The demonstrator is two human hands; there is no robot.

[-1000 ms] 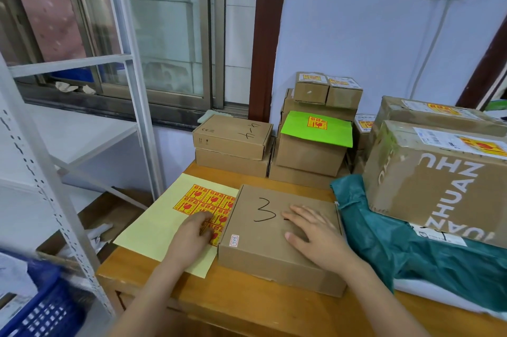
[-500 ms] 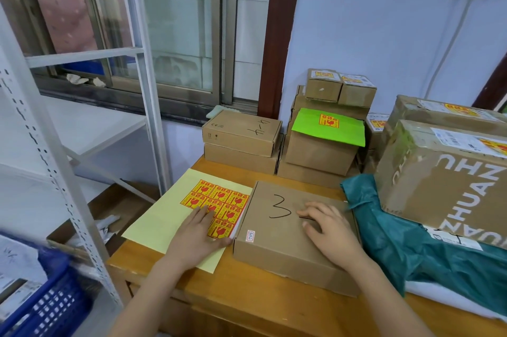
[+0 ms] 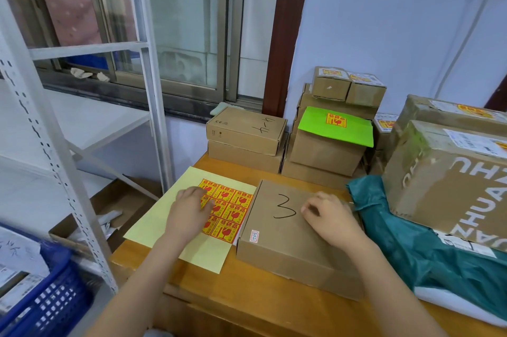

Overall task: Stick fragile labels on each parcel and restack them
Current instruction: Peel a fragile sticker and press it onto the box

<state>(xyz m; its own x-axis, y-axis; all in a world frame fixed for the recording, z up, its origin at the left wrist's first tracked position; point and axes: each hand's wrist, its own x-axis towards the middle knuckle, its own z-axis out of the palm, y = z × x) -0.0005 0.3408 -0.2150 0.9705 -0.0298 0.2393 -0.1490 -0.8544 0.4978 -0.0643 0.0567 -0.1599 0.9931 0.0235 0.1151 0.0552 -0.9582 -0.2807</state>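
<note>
A flat brown parcel marked "3" (image 3: 285,251) lies on the wooden table (image 3: 247,298). To its left lies a pale yellow backing sheet (image 3: 164,227) carrying several red-and-yellow fragile labels (image 3: 234,213). My left hand (image 3: 186,213) rests on the labels with bent fingers, the fingertips on the upper left labels; whether a label is lifted is hidden. My right hand (image 3: 332,218) rests on top of the parcel beside the "3", fingers loosely curled and holding nothing.
Two stacked brown boxes (image 3: 244,131) stand at the back. Beside them are labelled parcels, one with a green top (image 3: 334,128). A large carton (image 3: 450,172) and a teal mailer bag (image 3: 411,243) are on the right. A white metal rack (image 3: 55,172) and a blue basket (image 3: 46,306) are on the left.
My left hand slid up the sheet from its lower edge onto the labels. My right hand's fingers drew in from flat to loosely curled on the parcel.
</note>
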